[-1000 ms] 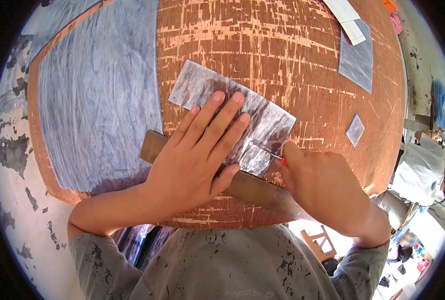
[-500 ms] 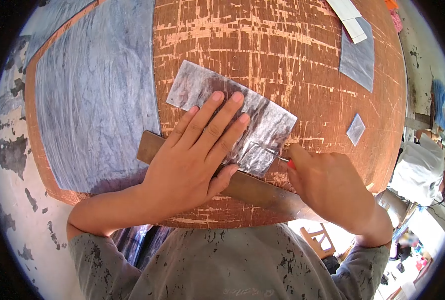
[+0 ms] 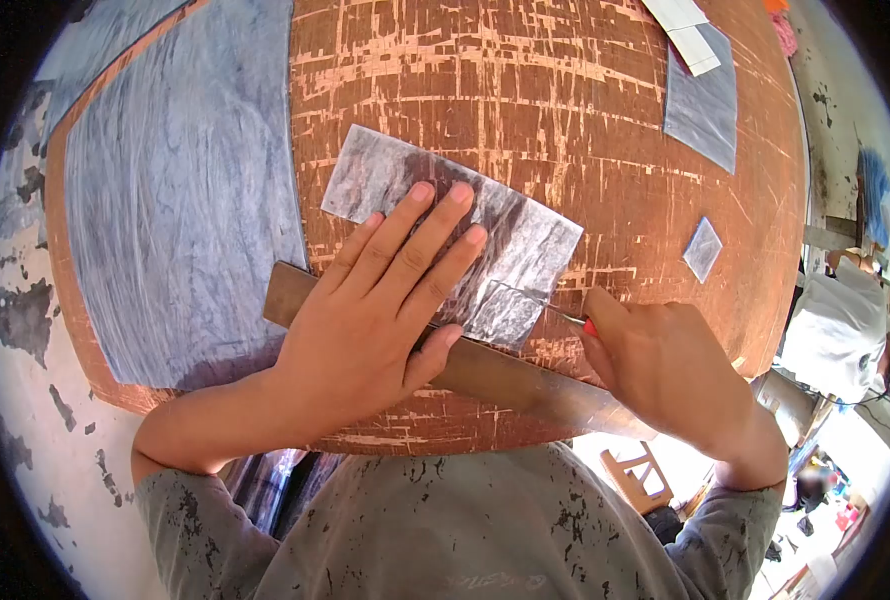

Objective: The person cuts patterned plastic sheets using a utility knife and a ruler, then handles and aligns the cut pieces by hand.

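Note:
A grey, streaked rectangular piece [image 3: 525,235] lies tilted on the scratched brown board [image 3: 525,90]. My left hand [image 3: 370,300] rests flat on it, fingers spread, its thumb and palm over a long flat metal bar [image 3: 505,380] that runs along the piece's lower edge. Nothing is gripped in that hand. My right hand [image 3: 665,370] is closed round a thin metal tool with a red handle [image 3: 590,327]. The tool's slim shaft [image 3: 540,300] reaches left over the piece's right part; its tip is hard to make out there.
A large blue-grey sheet [image 3: 185,200] covers the board's left side. At the upper right lie white strips [image 3: 695,45] on another grey piece [image 3: 705,110], with a small diamond-shaped piece [image 3: 703,250] below. A wooden stool [image 3: 637,477] stands beyond the board's lower right edge.
My right hand has moved slightly right and down with the tool, drawing its shaft further out over the piece. My left hand stays pressed on the piece. The whole view has shifted a little.

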The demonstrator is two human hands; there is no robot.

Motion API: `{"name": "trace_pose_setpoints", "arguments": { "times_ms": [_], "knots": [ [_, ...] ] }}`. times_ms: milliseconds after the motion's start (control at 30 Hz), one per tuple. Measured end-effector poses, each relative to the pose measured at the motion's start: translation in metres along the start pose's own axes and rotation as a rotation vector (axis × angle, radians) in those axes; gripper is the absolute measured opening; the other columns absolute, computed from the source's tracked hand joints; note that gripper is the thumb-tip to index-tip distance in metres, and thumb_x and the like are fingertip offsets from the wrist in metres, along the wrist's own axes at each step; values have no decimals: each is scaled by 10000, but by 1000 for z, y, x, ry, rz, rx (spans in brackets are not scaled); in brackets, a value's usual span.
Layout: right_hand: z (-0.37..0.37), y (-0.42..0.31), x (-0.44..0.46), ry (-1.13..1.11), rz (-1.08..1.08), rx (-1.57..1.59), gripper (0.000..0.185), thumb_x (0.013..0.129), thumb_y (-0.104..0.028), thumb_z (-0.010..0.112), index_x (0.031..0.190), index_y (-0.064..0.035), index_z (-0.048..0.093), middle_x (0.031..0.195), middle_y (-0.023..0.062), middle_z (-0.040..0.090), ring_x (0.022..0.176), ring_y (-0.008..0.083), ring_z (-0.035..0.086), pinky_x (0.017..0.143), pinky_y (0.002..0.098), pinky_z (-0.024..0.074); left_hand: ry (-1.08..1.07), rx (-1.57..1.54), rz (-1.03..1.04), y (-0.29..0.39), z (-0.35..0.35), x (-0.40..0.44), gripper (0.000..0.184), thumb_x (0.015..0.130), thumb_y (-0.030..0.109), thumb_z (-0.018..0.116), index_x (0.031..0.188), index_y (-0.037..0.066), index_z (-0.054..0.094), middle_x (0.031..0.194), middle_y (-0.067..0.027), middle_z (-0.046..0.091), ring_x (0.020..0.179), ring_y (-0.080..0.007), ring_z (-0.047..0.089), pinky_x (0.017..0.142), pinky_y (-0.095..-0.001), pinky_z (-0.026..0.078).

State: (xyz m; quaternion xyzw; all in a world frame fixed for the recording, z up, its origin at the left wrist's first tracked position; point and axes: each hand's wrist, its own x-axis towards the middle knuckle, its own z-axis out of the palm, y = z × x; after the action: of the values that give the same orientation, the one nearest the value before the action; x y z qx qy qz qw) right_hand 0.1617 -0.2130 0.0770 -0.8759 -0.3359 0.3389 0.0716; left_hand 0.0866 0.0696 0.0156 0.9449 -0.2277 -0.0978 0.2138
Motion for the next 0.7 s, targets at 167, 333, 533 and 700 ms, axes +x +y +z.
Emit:
{"name": "trace_pose_setpoints", "arguments": {
  "times_ms": [167, 333, 533, 700],
  "knots": [
    [2, 5, -5, -4, 4, 8, 188, 1036, -190, 674, 1027, -44, 557, 688, 186, 674, 657, 418, 700, 609, 526, 543, 2, 2, 2, 0, 0, 0, 779, 998, 285, 647, 1689, 45, 379, 1797, -199, 282, 1654, -433, 274, 1305, -602, 288],
    [2, 10, -9, -5, -3, 15, 187, 1036, -193, 678, 1032, -44, 564, 695, 187, 679, 666, 425, 703, 614, 530, 545, -7, 22, 14, -2, 0, -1, 800, 986, 288, 655, 1692, 39, 372, 1796, -206, 278, 1653, -442, 270, 1303, -607, 290],
    [3, 12, -13, -23, 38, -39, 199, 1041, -215, 681, 1027, -49, 572, 708, 190, 687, 670, 425, 706, 626, 540, 548, 46, 51, -41, -11, -2, -4, 858, 960, 328, 674, 1693, 17, 355, 1786, -248, 268, 1648, -481, 253, 1299, -635, 273],
    [-10, 14, -29, 16, 64, 75, 227, 1077, -260, 641, 1014, -54, 569, 732, 184, 686, 684, 423, 706, 615, 541, 534, 51, 88, -26, -14, -2, -3, 858, 963, 356, 656, 1690, 11, 357, 1785, -251, 270, 1647, -486, 251, 1300, -642, 262]
  ]
}}
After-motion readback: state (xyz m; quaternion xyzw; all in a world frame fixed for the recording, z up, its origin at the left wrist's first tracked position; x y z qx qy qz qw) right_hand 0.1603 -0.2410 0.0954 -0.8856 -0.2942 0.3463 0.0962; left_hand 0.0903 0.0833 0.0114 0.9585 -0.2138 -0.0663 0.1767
